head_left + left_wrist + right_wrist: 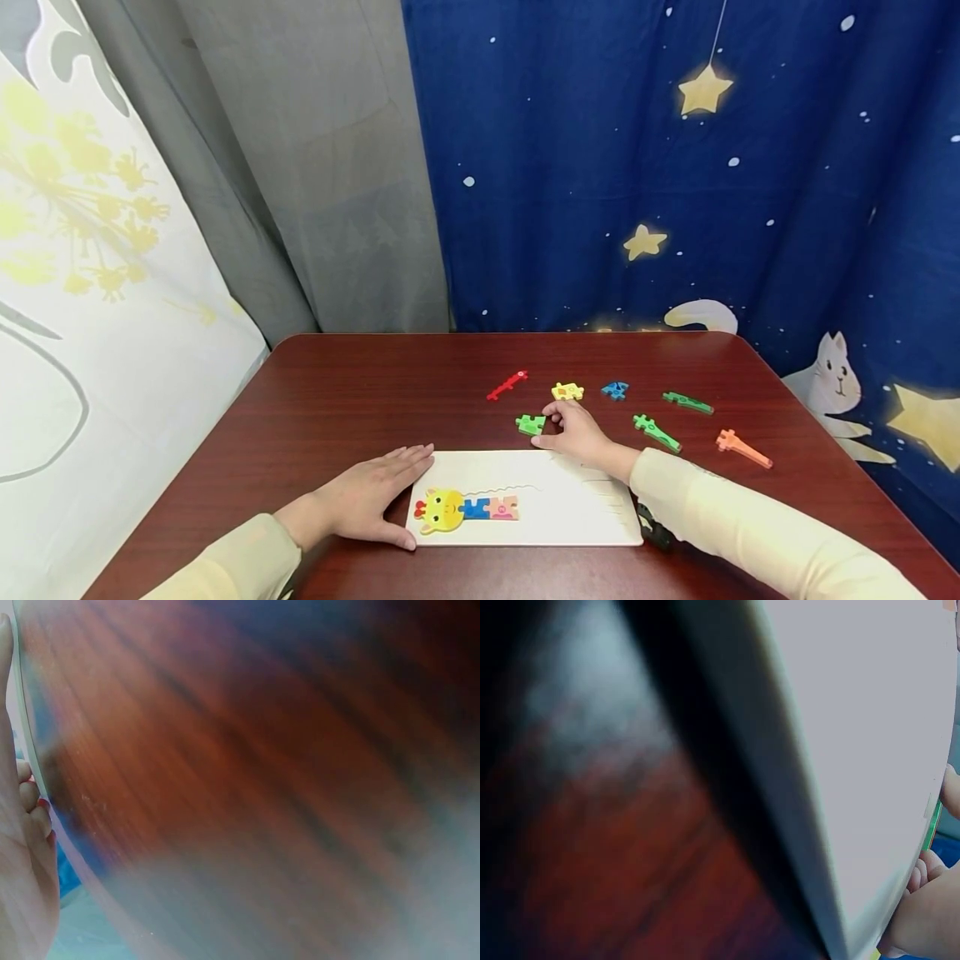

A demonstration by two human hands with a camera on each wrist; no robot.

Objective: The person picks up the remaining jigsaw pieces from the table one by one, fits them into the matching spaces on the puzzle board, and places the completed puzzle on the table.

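Note:
My left hand [373, 492] lies flat with its fingers straight at the left edge of a white board [577, 517]. On the board, a yellow giraffe-head puzzle piece [444, 510] joins a blue piece [476, 509] and a pink piece [504, 507] in a row. Beyond the board's far edge, my right hand [579, 435] pinches a light green puzzle piece [529, 425], thumb at its near side and forefinger at its far right corner. In the right wrist view, green shows between thumb and fingers; the left wrist view is mostly blurred table.
Behind the right hand lie a red piece [508, 385], a yellow piece [567, 391] and a blue piece [615, 390]. To its right are two dark green pieces, one farther back [687, 403], and an orange piece [743, 448]. Curtains hang behind the brown table [360, 392].

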